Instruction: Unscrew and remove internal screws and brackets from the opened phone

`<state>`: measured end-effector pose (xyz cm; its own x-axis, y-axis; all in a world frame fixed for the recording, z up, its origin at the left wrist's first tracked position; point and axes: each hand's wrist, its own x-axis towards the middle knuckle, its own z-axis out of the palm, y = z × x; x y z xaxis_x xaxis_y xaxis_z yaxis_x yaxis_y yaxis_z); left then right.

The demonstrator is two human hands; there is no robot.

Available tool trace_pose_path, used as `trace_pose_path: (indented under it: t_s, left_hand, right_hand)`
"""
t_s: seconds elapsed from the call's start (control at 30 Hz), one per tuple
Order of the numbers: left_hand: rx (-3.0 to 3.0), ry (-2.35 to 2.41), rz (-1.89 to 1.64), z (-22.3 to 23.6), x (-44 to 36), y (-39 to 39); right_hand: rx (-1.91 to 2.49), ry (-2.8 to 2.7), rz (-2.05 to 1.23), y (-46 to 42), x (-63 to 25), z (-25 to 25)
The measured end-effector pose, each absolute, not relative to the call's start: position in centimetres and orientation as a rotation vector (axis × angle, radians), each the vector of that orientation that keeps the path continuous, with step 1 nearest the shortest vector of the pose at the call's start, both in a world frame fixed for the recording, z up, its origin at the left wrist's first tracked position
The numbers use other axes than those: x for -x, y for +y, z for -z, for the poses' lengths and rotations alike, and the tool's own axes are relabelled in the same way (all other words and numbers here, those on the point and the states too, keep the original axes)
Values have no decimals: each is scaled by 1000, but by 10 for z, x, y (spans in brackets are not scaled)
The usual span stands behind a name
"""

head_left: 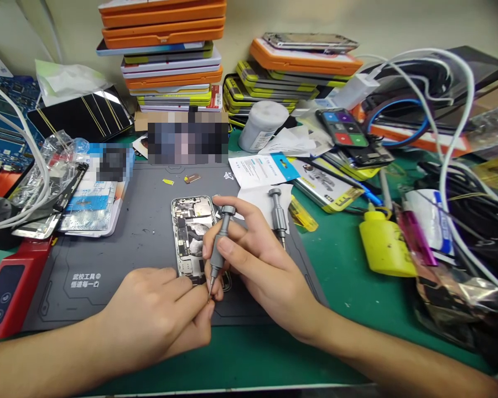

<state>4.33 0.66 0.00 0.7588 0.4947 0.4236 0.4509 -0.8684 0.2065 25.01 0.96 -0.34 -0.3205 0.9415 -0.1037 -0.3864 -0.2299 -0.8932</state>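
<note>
My right hand [265,260] grips a grey precision screwdriver [221,249], its tip pointing down and one finger reaching to its top cap. My left hand [153,315] is closed in a pinch at the screwdriver's tip; whatever lies between thumb and index finger is too small to make out. Just beyond both hands an opened phone [195,226] with its inner parts showing lies on the grey mat [136,221]. The hands cover its lower end. A second screwdriver [278,213] rests on white paper to the right of my right hand.
Stacks of orange and yellow-black boxes [161,36] stand along the wall. At left lie a red device [12,287] and a phone in packaging [91,204]. A yellow bottle [385,243], white cables [460,110] and a white tub [261,124] occupy the right and back.
</note>
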Motion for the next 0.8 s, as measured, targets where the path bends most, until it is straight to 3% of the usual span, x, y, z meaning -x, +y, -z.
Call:
trace_pose_path:
  t_s: [0.8]
  left_hand:
    - [-2872,752,-724,-3,-44,7]
  right_hand:
    - [842,-990,-1719,10,-252,5]
